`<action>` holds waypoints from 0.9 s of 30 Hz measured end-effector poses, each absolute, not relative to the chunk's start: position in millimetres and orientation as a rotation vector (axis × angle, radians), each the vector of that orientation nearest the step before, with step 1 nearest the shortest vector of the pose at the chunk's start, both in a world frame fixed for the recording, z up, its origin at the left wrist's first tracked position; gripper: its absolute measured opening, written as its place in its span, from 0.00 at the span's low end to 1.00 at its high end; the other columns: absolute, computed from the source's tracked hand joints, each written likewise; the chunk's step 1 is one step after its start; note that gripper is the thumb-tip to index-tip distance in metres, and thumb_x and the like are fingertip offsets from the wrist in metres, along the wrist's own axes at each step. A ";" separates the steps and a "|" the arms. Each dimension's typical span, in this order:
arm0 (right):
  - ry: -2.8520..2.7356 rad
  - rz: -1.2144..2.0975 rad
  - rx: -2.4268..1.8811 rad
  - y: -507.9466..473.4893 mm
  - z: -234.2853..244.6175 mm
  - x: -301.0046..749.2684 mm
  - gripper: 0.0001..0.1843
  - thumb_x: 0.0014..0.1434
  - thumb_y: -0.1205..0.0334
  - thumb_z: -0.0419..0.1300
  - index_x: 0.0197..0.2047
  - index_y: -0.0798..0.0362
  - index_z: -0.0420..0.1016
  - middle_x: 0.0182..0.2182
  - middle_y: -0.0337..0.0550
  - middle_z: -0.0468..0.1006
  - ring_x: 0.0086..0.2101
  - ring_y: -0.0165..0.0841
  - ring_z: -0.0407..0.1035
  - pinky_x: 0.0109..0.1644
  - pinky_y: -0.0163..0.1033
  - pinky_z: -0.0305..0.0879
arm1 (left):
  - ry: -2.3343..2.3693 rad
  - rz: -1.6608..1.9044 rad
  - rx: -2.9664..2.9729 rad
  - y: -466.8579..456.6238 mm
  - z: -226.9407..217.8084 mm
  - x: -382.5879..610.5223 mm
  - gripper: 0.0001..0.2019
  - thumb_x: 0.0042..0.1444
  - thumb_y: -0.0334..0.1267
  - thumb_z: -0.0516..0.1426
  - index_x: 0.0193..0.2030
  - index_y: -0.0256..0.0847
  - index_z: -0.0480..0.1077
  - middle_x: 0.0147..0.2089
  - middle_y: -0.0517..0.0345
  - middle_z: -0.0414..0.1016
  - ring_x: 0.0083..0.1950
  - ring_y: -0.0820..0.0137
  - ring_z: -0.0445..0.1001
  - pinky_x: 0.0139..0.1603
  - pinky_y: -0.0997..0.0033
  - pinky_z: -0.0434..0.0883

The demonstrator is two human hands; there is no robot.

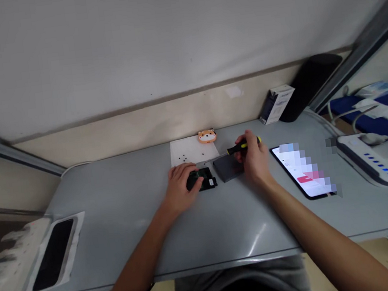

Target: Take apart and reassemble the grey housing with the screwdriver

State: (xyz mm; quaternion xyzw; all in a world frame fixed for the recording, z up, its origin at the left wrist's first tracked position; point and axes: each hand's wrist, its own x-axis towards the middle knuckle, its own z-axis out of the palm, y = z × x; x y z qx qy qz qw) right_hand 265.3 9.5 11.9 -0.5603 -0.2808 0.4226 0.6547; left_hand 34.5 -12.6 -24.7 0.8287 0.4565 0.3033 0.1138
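Observation:
My left hand [180, 185] rests on a small dark green circuit board [203, 179] on the grey table [124, 210], its fingers curled over the board's left part. My right hand [254, 158] is closed round a screwdriver [237, 148] with a black and yellow handle. The screwdriver's thin shaft points left toward the board. Under my right hand lies a flat dark grey case [228, 168], just right of the board.
A white sheet [191, 149] with several tiny screws lies behind the board, an orange animal-shaped figure [207, 136] at its far edge. A lit phone [302, 170] lies to the right. A box [276, 103] and black cylinder [310, 85] stand at the back right. White devices sit at both table ends.

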 end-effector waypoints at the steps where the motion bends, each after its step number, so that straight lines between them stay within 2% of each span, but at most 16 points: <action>1: -0.659 0.956 -1.260 8.3 12.6 263.4 0.29 0.54 0.29 0.62 0.27 0.49 0.71 0.15 0.30 0.63 0.15 0.27 0.59 0.17 0.34 0.54 | 1.350 0.928 2.437 -12.1 -25.5 34.4 0.09 0.71 0.42 0.58 0.54 0.46 0.74 0.56 0.52 0.82 0.60 0.60 0.78 0.66 0.51 0.67; 8: -0.743 1.017 -1.219 4.2 11.2 253.7 0.30 0.53 0.28 0.62 0.26 0.48 0.70 0.15 0.31 0.63 0.15 0.27 0.58 0.18 0.35 0.51 | 1.266 1.090 2.519 -9.9 -26.7 35.0 0.09 0.72 0.45 0.59 0.48 0.45 0.77 0.47 0.55 0.84 0.51 0.64 0.80 0.59 0.56 0.69; 13: -0.732 1.061 -1.212 5.3 8.3 252.5 0.29 0.53 0.29 0.62 0.26 0.49 0.71 0.13 0.31 0.64 0.15 0.27 0.57 0.18 0.35 0.50 | 1.234 1.177 2.497 -9.7 -28.2 37.4 0.10 0.74 0.42 0.56 0.43 0.45 0.76 0.43 0.58 0.84 0.47 0.66 0.81 0.55 0.59 0.68; 20: -0.693 1.040 -1.199 5.1 8.7 253.4 0.29 0.52 0.29 0.63 0.26 0.48 0.69 0.15 0.30 0.62 0.15 0.27 0.58 0.18 0.35 0.51 | 1.275 1.197 2.500 -7.5 -27.7 34.9 0.09 0.73 0.42 0.58 0.43 0.46 0.79 0.44 0.59 0.84 0.47 0.67 0.81 0.57 0.58 0.67; 27: -0.732 1.044 -1.210 3.7 11.0 252.1 0.31 0.51 0.27 0.64 0.26 0.48 0.68 0.16 0.31 0.64 0.15 0.27 0.58 0.18 0.35 0.50 | 1.331 0.995 2.489 -7.7 -22.9 31.9 0.10 0.72 0.44 0.58 0.43 0.49 0.81 0.43 0.59 0.84 0.46 0.66 0.80 0.59 0.56 0.67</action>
